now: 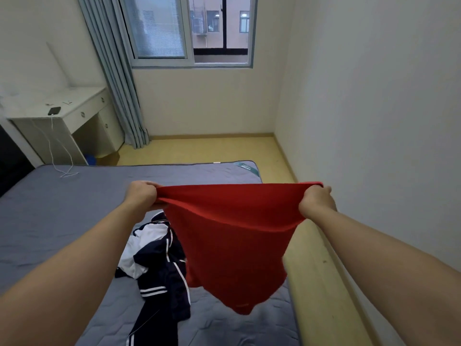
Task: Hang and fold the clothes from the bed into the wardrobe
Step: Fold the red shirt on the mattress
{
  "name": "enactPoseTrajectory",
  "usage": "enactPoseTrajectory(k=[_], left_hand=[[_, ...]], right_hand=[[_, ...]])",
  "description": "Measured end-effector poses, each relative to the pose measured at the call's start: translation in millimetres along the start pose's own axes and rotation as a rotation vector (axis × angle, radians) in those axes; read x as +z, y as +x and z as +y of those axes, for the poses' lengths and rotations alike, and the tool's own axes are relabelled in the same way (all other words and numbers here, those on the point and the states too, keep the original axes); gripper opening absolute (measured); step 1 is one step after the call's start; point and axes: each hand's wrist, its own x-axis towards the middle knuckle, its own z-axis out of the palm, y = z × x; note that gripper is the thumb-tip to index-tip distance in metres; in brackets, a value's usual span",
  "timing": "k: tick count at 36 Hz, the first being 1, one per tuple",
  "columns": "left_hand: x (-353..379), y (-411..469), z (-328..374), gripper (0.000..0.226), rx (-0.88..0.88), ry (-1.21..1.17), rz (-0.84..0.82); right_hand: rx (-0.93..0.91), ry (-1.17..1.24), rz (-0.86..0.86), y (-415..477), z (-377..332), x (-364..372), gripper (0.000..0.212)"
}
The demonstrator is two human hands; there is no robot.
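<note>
Nearest, toward six o'clock, a heap of navy-and-white clothes [159,265] lies crumpled on the bed [62,208], with white stripes showing on the dark cloth. It looks to me like work waiting its turn.

Just right of the heap hangs the red garment [232,245], lifted above the mattress. I cannot tell whether its lowest tip brushes the quilting. It is held up by its top edge and stretched between both hands. At nine o'clock of the cloth, the left grip [142,196] has its fingers curled round a bunched corner. At three o'clock, the right grip [315,202] is clenched on the opposite corner. Pulled taut like this, the cloth drops straight, and I'd judge the point is to find its shape before folding or hanging it. A faint mark near the lower hem is too blurred to read.

A pale wooden rail [316,283] runs down the bed's right side at four o'clock. At the mattress's far corner, about one o'clock, sits a green label [245,167] with pale writing too small to make out.

Farther off at ten o'clock, a white desk [74,106] carries a dark phone-like device [54,111]. Its white cable [52,146] trails down onto the bed. A grey-blue curtain [117,83] and the window [189,31] close the room at twelve. The wardrobe is nowhere in sight.
</note>
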Motion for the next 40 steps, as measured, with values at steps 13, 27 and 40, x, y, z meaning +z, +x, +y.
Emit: enactPoseTrajectory(k=[13, 27, 40], left_hand=[[19.6, 34.8, 26.4, 0.029, -0.085, 0.737, -0.08], [120.7, 136.9, 63.0, 0.019, 0.072, 0.606, 0.149], [216.4, 251.2, 86.7, 0.037, 0.027, 0.374, 0.348]], right_hand=[[-0.082, -0.373, -0.393, 44.5, -26.4, -35.9, 0.022], [-0.085, -0.044, -0.306, 222.1, -62.8, 5.4, 0.017], [-0.298, 0.096, -0.267, 425.4, -113.9, 47.5, 0.031]])
